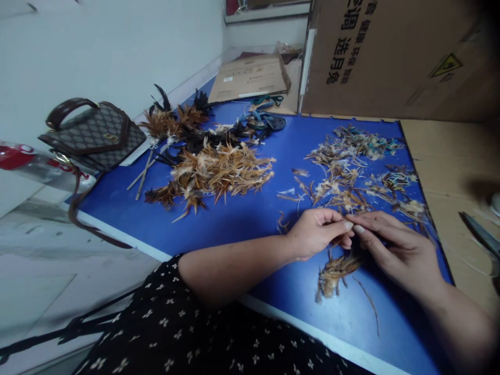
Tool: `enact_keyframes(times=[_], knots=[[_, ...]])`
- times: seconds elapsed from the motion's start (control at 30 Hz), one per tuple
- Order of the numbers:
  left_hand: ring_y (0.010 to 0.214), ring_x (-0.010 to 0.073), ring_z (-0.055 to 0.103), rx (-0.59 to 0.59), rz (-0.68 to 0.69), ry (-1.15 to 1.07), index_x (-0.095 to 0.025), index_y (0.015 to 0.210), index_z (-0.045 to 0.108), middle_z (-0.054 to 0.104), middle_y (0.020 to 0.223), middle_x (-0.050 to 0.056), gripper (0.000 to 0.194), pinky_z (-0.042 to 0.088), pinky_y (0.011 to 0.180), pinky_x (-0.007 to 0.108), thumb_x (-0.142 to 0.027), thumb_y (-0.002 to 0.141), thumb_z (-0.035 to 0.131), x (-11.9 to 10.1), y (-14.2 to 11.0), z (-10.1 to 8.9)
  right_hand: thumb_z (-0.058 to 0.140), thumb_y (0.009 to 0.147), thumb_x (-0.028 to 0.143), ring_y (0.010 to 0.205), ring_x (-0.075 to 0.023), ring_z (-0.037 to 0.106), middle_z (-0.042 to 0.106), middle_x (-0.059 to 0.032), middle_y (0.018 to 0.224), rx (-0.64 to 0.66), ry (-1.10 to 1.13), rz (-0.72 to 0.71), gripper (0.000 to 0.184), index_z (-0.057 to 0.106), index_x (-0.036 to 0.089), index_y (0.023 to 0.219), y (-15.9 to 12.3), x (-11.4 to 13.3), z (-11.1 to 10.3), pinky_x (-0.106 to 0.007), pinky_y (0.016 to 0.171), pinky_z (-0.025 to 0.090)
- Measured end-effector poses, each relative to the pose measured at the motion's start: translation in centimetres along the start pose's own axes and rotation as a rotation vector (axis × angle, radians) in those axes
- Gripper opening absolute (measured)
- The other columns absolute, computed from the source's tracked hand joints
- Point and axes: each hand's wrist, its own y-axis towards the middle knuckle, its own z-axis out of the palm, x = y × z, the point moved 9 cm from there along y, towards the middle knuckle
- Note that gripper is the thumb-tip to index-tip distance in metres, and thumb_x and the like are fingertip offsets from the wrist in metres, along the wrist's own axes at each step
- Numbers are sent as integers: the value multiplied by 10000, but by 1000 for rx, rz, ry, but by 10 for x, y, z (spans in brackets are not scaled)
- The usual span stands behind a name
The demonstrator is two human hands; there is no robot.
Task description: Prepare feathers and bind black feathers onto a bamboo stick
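My left hand (pixel 318 232) is closed in a pinch over the right part of the blue table, with a small brown feather (pixel 336 240) showing under its fingers. Thumb and forefinger of my right hand (pixel 394 247) pinch at the same spot, fingertip to fingertip with the left; the part of the feather between them is mostly hidden. Just below both hands lies a small clump of brown feathers (pixel 332 276), with a thin dark quill (pixel 369 304) beside it. Loose feather scraps (pixel 344 177) are scattered beyond my hands.
Tan feather bunches (pixel 222 169) spread across the table's left half, near darker feathers on sticks (pixel 146 172). A handbag (pixel 105 135) and a plastic bottle (pixel 47 166) stand at the left. Cardboard (pixel 250 78) lies behind, a large box (pixel 390 57) stands back right, and scissors (pixel 482 234) lie right.
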Motion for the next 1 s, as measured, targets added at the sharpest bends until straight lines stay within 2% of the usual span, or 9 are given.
enact_keyframes(times=[0.1, 0.23, 0.33, 0.47, 0.6, 0.83, 0.9, 1.0], knots=[[680, 120, 693, -9, 4, 11, -136, 909, 729, 734, 746, 25, 468, 533, 760, 299, -525, 861, 985, -2, 0, 0, 781, 1074, 318, 998, -244, 838, 878, -56, 1116, 5, 1, 28, 224, 901, 356, 1261, -1, -1, 0, -433, 911, 715], [647, 111, 672, 31, -18, 30, -134, 867, 737, 729, 724, 15, 528, 552, 752, 306, -564, 780, 1031, -6, -2, 4, 789, 1072, 361, 1010, -251, 835, 879, -67, 1119, 5, 13, 67, 198, 906, 346, 1231, 0, -3, -5, -456, 939, 710], [646, 117, 676, 56, -32, 60, -139, 859, 746, 733, 707, 19, 546, 539, 733, 297, -589, 753, 1037, -8, -5, 6, 790, 1074, 409, 1024, -248, 843, 887, -74, 1126, 40, 40, 93, 178, 913, 329, 1176, 2, -5, -5, -434, 954, 712], [667, 128, 689, 56, -33, 99, -132, 909, 777, 755, 730, 46, 516, 499, 702, 280, -584, 800, 1000, -7, -8, 5, 800, 1065, 439, 936, -223, 828, 870, -75, 1057, 49, 81, 125, 187, 894, 282, 1029, 5, -5, -6, -393, 918, 709], [634, 127, 658, 46, -63, 155, -118, 916, 795, 756, 716, 66, 513, 450, 662, 277, -591, 830, 972, -2, -9, 5, 718, 1104, 421, 896, -211, 797, 833, -69, 957, 41, 68, 92, 264, 833, 251, 938, 7, 2, -6, -368, 867, 685], [655, 128, 684, 51, -19, 218, -122, 873, 775, 744, 697, 47, 547, 523, 736, 289, -618, 802, 994, -5, -11, 9, 659, 1106, 320, 938, -226, 797, 824, -64, 938, 21, 11, -6, 221, 797, 255, 946, 8, 16, -1, -382, 876, 666], [645, 123, 679, 18, 27, 205, -127, 881, 775, 742, 696, 39, 526, 528, 724, 285, -603, 815, 988, -9, -11, 7, 670, 1105, 339, 954, -227, 802, 844, -64, 1006, -33, -37, 8, 175, 814, 263, 1040, 8, 10, -14, -386, 896, 660], [671, 137, 718, -52, 65, 160, -127, 952, 791, 777, 747, 51, 514, 556, 734, 292, -588, 830, 982, -11, -9, 1, 684, 1090, 388, 972, -251, 782, 843, -75, 1064, -172, -321, 115, 194, 823, 268, 1153, 2, -19, -59, -406, 923, 620]])
